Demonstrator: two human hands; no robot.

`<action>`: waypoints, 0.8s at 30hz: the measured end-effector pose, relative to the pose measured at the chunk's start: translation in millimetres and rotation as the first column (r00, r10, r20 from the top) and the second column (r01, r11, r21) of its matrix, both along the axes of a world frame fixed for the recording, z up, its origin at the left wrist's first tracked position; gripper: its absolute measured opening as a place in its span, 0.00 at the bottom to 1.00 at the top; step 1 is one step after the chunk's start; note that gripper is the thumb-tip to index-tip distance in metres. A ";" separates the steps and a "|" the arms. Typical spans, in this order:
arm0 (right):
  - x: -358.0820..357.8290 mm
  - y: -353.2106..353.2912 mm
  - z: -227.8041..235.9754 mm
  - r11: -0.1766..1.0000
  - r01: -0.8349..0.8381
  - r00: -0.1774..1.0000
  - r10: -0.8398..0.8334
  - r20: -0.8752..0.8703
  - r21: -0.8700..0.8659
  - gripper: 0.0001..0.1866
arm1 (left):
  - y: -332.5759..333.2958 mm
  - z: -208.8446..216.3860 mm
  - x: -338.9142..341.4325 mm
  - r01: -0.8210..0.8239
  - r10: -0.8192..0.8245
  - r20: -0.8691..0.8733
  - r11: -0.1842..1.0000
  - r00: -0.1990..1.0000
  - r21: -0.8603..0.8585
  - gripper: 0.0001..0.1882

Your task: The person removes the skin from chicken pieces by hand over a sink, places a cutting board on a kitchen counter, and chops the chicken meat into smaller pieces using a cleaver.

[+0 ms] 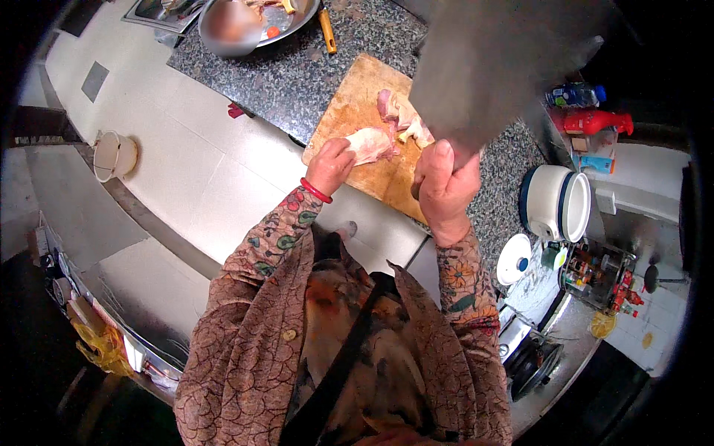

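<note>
My left hand (331, 169), with a red bracelet at the wrist, has its fingers closed on the end of a pale piece of raw poultry (370, 145) lying on a wooden cutting board (355, 100). In my right hand (448, 195) is the handle of a cleaver (483, 74), its broad grey blade raised and smeared by motion in front of the board's right side. Another piece of raw poultry (405, 117), with skin and pinkish flesh, lies farther back on the board, partly hidden by the blade.
A metal bowl (297, 28) with meat pieces stands at the far left of the speckled counter (249, 83), beside a yellow handle (327, 31). To the right are a white pot (543, 201), a lid (512, 271), a blue-capped bottle (576, 95) and a red bottle (595, 122). A bucket (114, 156) sits at left.
</note>
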State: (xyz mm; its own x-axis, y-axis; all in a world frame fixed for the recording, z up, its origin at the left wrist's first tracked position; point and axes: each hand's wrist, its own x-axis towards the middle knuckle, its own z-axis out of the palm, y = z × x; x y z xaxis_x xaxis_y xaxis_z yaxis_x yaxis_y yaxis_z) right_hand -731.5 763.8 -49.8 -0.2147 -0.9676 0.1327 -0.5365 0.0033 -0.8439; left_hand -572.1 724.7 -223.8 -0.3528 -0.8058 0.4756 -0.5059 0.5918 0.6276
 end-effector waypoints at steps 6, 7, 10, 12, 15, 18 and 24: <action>-20.1 -13.9 -82.3 0.874 -0.030 0.925 0.208 -0.318 0.485 0.20 | -12.0 1.5 -10.3 -0.026 0.026 0.011 0.999 1.000 -0.034 0.08; -18.4 -16.0 -81.9 0.877 -0.055 0.922 0.228 -0.312 0.478 0.20 | -13.9 2.6 -9.4 -0.036 0.037 0.008 0.998 0.999 -0.056 0.08; -4.8 -5.9 -81.5 0.794 0.007 0.879 0.284 -0.382 0.608 0.18 | -6.4 11.3 -12.5 -0.044 0.038 0.076 0.996 0.996 0.072 0.09; -6.6 -3.7 -87.0 0.842 0.018 0.888 0.234 -0.396 0.540 0.14 | -16.6 13.9 -22.2 -0.047 0.047 0.060 0.999 0.997 -0.005 0.09; -12.7 6.2 -81.9 0.818 0.016 0.893 0.246 -0.376 0.575 0.13 | -19.8 5.2 -30.3 -0.089 0.086 0.051 0.995 0.995 0.048 0.08; -33.4 39.2 -75.9 0.784 0.021 0.874 0.287 -0.392 0.620 0.13 | -22.6 2.7 -28.9 -0.063 0.062 0.021 0.997 0.998 0.045 0.08; -50.7 51.3 -78.2 0.833 0.053 0.884 0.218 -0.414 0.551 0.13 | -20.8 1.4 -22.9 -0.036 0.037 -0.015 0.996 0.999 0.086 0.11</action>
State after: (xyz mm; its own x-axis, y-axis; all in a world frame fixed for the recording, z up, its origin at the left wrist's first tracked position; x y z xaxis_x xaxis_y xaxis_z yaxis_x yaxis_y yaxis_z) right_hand -782.2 815.2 -128.0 -0.1792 -0.9201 -0.3483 -0.8662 0.3154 -0.3876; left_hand -595.0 703.9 -222.4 -0.3149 -0.8562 0.4095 -0.5151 0.5166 0.6840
